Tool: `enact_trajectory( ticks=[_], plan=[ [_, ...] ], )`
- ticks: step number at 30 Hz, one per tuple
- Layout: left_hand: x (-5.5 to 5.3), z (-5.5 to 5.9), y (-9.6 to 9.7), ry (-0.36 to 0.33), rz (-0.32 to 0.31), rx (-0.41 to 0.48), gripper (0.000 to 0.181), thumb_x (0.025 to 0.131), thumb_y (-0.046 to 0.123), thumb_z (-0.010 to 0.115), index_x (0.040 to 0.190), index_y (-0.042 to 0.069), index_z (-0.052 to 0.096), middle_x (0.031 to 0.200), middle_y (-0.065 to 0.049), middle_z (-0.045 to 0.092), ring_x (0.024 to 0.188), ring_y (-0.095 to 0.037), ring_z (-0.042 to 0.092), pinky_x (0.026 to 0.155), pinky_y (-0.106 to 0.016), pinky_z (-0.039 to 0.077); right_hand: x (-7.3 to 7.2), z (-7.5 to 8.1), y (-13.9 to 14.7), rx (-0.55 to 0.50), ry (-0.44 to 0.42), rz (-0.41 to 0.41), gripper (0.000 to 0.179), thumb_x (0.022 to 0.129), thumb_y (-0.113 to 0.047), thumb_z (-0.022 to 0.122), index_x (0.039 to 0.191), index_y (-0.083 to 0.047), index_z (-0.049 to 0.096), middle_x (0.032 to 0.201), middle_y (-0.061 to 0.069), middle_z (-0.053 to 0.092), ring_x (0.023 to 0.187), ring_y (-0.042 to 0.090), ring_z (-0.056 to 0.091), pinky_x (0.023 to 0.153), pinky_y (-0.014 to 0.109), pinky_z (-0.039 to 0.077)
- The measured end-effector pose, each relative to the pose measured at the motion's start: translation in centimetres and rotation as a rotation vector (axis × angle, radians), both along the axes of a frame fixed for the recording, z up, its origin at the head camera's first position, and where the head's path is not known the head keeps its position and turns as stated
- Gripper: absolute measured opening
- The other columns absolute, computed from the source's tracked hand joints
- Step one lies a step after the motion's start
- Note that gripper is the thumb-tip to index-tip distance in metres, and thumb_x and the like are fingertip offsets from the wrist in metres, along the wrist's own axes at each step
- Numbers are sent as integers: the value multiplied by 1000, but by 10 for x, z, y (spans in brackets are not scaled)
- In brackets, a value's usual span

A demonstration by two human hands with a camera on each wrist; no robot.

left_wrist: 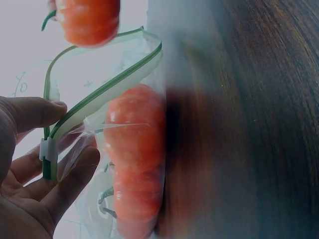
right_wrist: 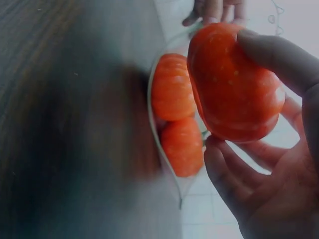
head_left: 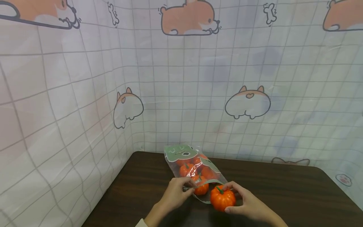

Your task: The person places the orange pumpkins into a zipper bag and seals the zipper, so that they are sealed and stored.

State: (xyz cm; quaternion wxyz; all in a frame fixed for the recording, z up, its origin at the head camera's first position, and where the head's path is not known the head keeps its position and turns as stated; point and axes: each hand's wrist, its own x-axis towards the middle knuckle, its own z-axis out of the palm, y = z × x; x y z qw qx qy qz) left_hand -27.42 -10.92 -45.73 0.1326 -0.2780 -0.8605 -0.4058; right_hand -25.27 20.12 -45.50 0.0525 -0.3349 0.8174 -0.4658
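A clear zip bag (head_left: 181, 153) with a green printed pattern lies on the table, its mouth open toward me. Several small orange pumpkins (head_left: 186, 170) with green stems are inside. My left hand (head_left: 177, 192) pinches the bag's edge at the left of the mouth, near a white slider (left_wrist: 48, 149) on the green zip strip (left_wrist: 107, 84). In front of the mouth's right side, my right hand (head_left: 246, 201) grips another orange pumpkin (head_left: 222, 199) between thumb and fingers. The right wrist view shows this pumpkin close up, with more pumpkins (right_wrist: 173, 87) behind it in the bag.
The dark brown wooden table (head_left: 283, 186) extends to both sides of the bag. A white grid-patterned cloth (head_left: 181, 78) with cartoon dogs hangs behind the table and along its left side.
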Motion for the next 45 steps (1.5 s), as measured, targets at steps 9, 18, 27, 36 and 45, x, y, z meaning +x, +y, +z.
enact_trajectory(
  ticks=[9, 18, 27, 36, 45],
  plan=[
    [-1, 0, 1, 6, 1, 1, 13, 88, 6, 77, 91, 19, 75, 92, 8, 79, 85, 0, 70, 73, -20, 54, -1, -11, -22, 110, 82, -188, 51, 85, -43, 81, 128, -25, 58, 128, 2, 62, 110, 14, 55, 88, 26, 51],
    [0, 1, 1, -4, 7, -8, 12, 89, 7, 77, 92, 19, 75, 92, 7, 79, 86, 0, 70, 74, -21, 55, 2, -18, -37, 161, 88, -280, 59, 84, -49, 80, 129, -20, 56, 129, 9, 67, 110, 22, 65, 83, 29, 54],
    [0, -1, 1, 12, 11, -10, 14, 88, 6, 78, 91, 19, 75, 92, 8, 79, 85, 1, 69, 73, -20, 53, 4, -16, -42, 265, 137, -458, 62, 76, -52, 86, 125, -23, 62, 124, 2, 70, 107, 23, 65, 85, 46, 54],
    [0, -2, 2, 19, 9, -13, 16, 87, 6, 78, 91, 21, 75, 92, 9, 79, 84, 2, 68, 73, -19, 52, 6, -15, -45, 386, 184, -548, 61, 74, -53, 86, 124, -24, 66, 119, 7, 71, 98, 24, 68, 76, 48, 55],
    [0, -3, 4, 11, 8, -16, 15, 88, 7, 78, 92, 21, 75, 91, 9, 79, 85, 1, 68, 75, -20, 55, 5, -15, -44, 386, 88, -558, 62, 78, -43, 87, 131, -21, 64, 115, 8, 54, 77, 23, 60, 68, 45, 56]
  ],
)
